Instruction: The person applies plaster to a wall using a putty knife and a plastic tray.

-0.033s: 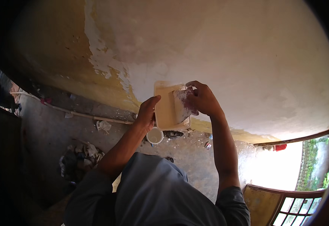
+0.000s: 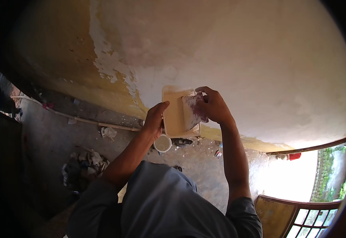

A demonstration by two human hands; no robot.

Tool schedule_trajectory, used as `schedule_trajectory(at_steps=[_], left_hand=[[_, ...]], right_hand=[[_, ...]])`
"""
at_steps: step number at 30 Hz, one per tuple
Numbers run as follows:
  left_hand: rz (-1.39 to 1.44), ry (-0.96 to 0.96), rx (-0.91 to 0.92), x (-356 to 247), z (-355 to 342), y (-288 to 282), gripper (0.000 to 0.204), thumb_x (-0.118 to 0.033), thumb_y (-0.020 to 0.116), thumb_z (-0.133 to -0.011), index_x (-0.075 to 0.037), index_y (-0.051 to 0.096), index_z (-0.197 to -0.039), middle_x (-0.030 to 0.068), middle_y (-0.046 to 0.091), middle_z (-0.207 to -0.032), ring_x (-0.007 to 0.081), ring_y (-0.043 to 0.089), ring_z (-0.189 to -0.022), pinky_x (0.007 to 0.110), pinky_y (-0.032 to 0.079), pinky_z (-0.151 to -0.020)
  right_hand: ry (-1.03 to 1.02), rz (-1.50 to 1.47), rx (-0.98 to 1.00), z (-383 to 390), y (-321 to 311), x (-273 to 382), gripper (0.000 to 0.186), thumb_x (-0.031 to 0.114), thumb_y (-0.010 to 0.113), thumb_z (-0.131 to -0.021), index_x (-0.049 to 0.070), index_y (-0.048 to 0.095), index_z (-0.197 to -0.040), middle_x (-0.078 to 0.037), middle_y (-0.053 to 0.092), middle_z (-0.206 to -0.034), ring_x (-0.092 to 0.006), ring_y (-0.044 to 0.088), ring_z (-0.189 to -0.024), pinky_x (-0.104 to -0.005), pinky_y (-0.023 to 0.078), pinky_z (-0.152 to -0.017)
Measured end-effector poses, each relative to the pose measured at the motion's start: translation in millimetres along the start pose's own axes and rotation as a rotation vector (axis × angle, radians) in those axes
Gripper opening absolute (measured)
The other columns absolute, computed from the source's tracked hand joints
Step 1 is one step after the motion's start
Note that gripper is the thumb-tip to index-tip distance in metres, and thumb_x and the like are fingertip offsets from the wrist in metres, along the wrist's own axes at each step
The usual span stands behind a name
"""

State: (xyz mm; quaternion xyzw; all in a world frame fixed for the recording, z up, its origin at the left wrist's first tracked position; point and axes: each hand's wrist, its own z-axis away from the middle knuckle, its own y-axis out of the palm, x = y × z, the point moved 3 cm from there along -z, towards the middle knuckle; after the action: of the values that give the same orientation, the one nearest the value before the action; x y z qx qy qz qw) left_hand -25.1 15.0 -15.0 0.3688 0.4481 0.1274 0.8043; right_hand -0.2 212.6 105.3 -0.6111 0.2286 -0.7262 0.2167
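Note:
My left hand grips the left side of a shallow beige plastic tray, which has a pale paste smeared inside it. In my right hand is a wide flat scraper with a purplish, white-spattered grip, my fingers closed on it and its pale blade lying over the tray's right half. Behind the tray is a wall with white patching over yellowed paint.
A white bucket stands on the concrete floor below the tray. A long pole lies along the wall base. A crumpled pile sits at lower left. A bright opening and barred window are at right.
My right hand and scraper have shifted very slightly downward; otherwise the view is nearly the same.

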Motion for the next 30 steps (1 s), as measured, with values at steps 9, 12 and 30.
schedule_trajectory(at_steps=[9, 12, 30], left_hand=[[-0.023, -0.003, -0.076, 22, 2, 10, 0.037, -0.032, 0.063, -0.094, -0.002, 0.06, -0.116, 0.0078, 0.067, -0.093, 0.0141, 0.07, -0.071, 0.026, 0.059, -0.051], [-0.042, -0.002, -0.062, 17, 4, 6, 0.039, -0.03, 0.061, -0.095, 0.0, 0.057, -0.119, 0.0104, 0.066, -0.1, 0.0181, 0.069, -0.083, 0.03, 0.059, -0.066], [-0.025, 0.0, -0.015, 27, -2, 14, 0.027, -0.03, 0.062, -0.095, -0.006, 0.062, -0.105, 0.0036, 0.066, -0.086, 0.0093, 0.064, -0.061, 0.022, 0.049, -0.044]], right_hand=[[-0.141, 0.082, -0.327, 24, 33, -11, 0.045, 0.011, 0.062, -0.083, -0.005, 0.054, -0.125, -0.018, 0.071, -0.092, -0.029, 0.071, -0.088, -0.038, 0.055, -0.08], [-0.041, 0.073, -0.246, 23, 35, -2, 0.038, 0.013, 0.066, -0.081, -0.003, 0.059, -0.115, -0.019, 0.071, -0.092, -0.0297, 0.071, -0.091, -0.0386, 0.054, -0.081], [-0.069, 0.356, -0.25, 35, 8, 11, 0.029, 0.016, 0.061, -0.082, 0.001, 0.058, -0.107, -0.024, 0.067, -0.08, -0.0452, 0.065, -0.08, -0.0513, 0.052, -0.073]])
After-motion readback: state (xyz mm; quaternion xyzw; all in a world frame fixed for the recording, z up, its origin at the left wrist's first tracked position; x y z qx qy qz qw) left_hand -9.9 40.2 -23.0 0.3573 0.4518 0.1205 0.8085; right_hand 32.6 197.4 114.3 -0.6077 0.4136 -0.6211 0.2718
